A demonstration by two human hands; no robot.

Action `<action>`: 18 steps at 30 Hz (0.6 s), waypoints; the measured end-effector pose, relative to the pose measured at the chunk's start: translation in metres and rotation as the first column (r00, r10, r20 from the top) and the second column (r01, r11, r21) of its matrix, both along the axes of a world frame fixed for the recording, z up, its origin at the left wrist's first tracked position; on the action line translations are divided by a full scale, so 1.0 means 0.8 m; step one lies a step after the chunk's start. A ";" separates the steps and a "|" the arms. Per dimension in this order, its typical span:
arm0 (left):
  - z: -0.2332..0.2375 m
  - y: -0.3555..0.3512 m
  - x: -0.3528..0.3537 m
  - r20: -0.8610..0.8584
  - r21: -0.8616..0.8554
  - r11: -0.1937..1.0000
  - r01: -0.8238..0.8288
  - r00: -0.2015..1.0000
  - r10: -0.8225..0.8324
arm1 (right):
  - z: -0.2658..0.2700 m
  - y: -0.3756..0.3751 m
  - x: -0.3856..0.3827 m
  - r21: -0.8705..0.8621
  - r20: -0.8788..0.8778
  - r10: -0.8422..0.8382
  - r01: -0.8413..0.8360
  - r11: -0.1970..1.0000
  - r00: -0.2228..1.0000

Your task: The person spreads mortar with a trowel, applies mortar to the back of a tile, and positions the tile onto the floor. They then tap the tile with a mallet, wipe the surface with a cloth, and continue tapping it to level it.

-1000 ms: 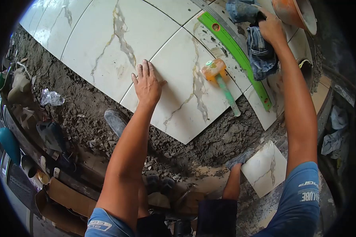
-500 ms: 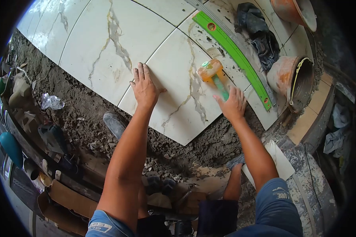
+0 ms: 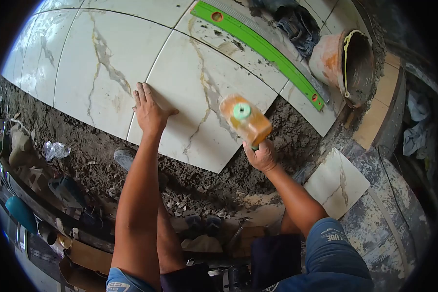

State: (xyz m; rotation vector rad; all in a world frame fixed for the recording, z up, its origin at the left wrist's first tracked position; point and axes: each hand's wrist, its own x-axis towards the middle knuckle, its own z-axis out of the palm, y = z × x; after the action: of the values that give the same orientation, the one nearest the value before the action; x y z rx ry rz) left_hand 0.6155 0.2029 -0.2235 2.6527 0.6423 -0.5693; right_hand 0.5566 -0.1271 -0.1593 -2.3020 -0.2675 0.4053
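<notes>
My left hand (image 3: 151,113) lies flat with fingers spread across the joint between two white marbled floor tiles. Beneath its thumb side is the nearer tile (image 3: 180,82), whose front and right edges border rough wet mortar (image 3: 204,187). My right hand (image 3: 261,156) is closed around the green handle of a rubber mallet (image 3: 248,121). The mallet's orange head, with a pale green cap, is raised above the tile's right part and slightly blurred. Most of the handle is hidden behind the head and my fingers.
A green spirit level (image 3: 267,53) lies on the tiles beyond the mallet. At the upper right are a dirty bucket (image 3: 343,63) on its side and a dark crumpled cloth (image 3: 297,27). A cut tile piece (image 3: 338,182) rests at the right; cardboard (image 3: 87,255) lies lower left.
My right hand has picked the mallet up off the tile and brought it nearer to me, its head now raised. My left hand stays flat on the tiles while the view has shifted.
</notes>
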 end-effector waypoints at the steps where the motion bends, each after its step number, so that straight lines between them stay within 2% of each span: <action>1: 0.001 0.000 0.001 0.012 0.008 1.000 0.000 1.000 0.000 | -0.008 -0.013 -0.006 0.043 0.082 0.091 -0.095 0.995 0.992; 2: 0.001 0.000 0.001 -0.009 0.031 0.999 0.019 1.000 -0.018 | -0.014 -0.026 -0.015 -0.041 0.053 0.108 -0.106 0.994 0.993; 3: 0.002 0.000 0.002 -0.013 0.029 0.999 0.031 0.999 -0.030 | -0.017 -0.034 -0.016 -0.042 0.049 0.096 -0.094 0.995 0.994; 6: 0.001 0.000 0.000 0.002 0.070 0.995 0.072 0.997 -0.072 | -0.043 -0.061 -0.008 -0.141 0.133 0.273 -0.254 0.957 0.953; 7: -0.001 0.000 -0.001 -0.002 0.063 0.995 0.083 0.997 -0.083 | -0.061 -0.076 -0.010 -0.145 0.127 0.263 -0.244 0.959 0.956; 9: -0.001 0.002 0.000 0.015 0.066 0.994 0.083 0.996 -0.084 | -0.085 -0.095 -0.006 -0.429 0.064 0.389 -0.327 0.842 0.919; 10: -0.001 0.001 0.000 0.020 0.068 0.994 0.089 0.996 -0.090 | -0.089 -0.100 -0.006 -0.425 0.182 0.432 -0.325 0.845 0.883; 13: -0.004 0.003 -0.002 0.039 0.063 0.993 0.096 0.994 -0.098 | -0.090 -0.107 -0.012 -0.451 0.191 0.433 -0.313 0.836 0.881; 14: -0.005 0.004 -0.003 0.054 0.069 0.991 0.114 0.992 -0.118 | -0.090 -0.108 -0.011 -0.548 0.122 0.430 -0.301 0.781 0.895; 15: -0.004 0.002 -0.002 0.057 0.065 0.991 0.118 0.991 -0.122 | -0.089 -0.108 -0.012 -0.552 0.122 0.427 -0.296 0.780 0.896; 18: -0.004 0.003 -0.001 0.057 0.085 0.988 0.128 0.989 -0.134 | -0.087 -0.109 -0.018 -0.491 0.305 0.371 -0.189 0.850 0.877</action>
State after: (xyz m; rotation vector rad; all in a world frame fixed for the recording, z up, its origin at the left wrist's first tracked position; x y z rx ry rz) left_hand 0.6143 0.2053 -0.2271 2.7924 0.4852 -0.5037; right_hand 0.5422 -0.2142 -0.2292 -2.8051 -0.8022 0.1521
